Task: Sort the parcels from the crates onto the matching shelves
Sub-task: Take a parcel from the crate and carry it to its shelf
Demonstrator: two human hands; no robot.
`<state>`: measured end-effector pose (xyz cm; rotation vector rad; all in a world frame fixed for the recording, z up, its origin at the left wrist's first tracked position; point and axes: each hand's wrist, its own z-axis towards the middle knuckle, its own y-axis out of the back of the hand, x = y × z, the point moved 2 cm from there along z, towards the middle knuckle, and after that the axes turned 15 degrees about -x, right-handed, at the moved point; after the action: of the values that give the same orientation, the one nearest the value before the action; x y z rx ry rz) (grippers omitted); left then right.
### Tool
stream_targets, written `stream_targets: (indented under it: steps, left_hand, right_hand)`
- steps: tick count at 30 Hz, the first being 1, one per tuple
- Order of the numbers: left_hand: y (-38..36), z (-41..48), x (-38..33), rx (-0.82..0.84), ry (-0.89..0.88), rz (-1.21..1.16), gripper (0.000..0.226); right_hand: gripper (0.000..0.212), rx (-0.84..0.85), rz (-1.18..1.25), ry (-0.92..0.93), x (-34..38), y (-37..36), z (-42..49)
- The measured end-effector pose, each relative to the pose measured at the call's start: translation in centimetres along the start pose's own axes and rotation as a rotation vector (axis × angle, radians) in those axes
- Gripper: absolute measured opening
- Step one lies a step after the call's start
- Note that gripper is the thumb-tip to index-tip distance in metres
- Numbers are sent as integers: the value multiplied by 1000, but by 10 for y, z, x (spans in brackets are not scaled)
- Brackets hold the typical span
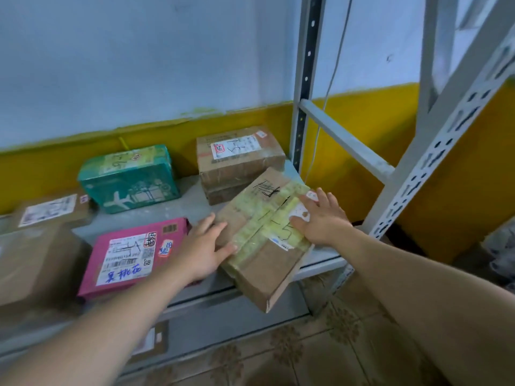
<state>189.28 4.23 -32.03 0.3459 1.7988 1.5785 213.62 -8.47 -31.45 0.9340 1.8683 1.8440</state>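
Head view, looking down at a grey metal shelf board [189, 196] w/ several parcels on it. Landmark: the flat pink cardboard parcel [133, 257] w/ white label, at the front of the board.

The brown cardboard box criss-crossed w/ yellowish tape [264, 238], marked in black pen, sits just R of the pink parcel. It lies skewed: long axis runs diagonally, far end pointing away from the pink parcel toward the back, near corner sticking out past the shelf's front lip, unsupported.

Your L hand [206, 246] is between the pink parcel and the taped box, fingers straight, pressed against the box's near-left side. Your R hand [320, 218] is on the box's side away from the pink parcel, flat on top, fingers spread wide. Neither hand grips; both just press.

Behind the pink parcel: a teal printed carton [131, 179]. Behind and R of it: a stacked pair of brown cartons [239, 160], touching or nearly touching the taped box's far end; can't tell which.

Judgement: box is nearly placed. It likely needs a push back and a turn square, L hand best placed for it.
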Motion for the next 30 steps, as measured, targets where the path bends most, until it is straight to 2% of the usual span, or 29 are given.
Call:
stream_targets:
  steps: [6, 11, 15, 17, 19, 21, 24, 30]
  left_hand:
    - [4, 3, 3, 14, -12, 56, 75]
    - [12, 19, 1, -40, -14, 79, 67]
    - [13, 5, -8, -52, -2, 25, 67]
    - [8, -10, -11, -9, -14, 0, 74]
    - [2, -20, -12, 46, -23, -6, 82]
    - [-3, -24, -10, 72, -10, -21, 85]
    - [-4, -19, -8, 76, 6, -1, 82]
    - [-2, 6, -12, 5, 65, 53, 67]
  right_hand:
    - [75, -60, -91, -22, -1, -3, -23]
    - [80, -22, -168, -168, 8, -2, -52]
    - [86, -3, -239, -185, 10, 2, -62]
    - [87, -55, -247, -131, 10, 4, -63]
    - [82, -105, -227, 4, 12, 1, -61]
    - [78, -73, -179, 110, 14, -6, -58]
    - [77, -26, -116, 94, 17, -13, -47]
    - [79, -30, -163, 91, 29, -14, -25]
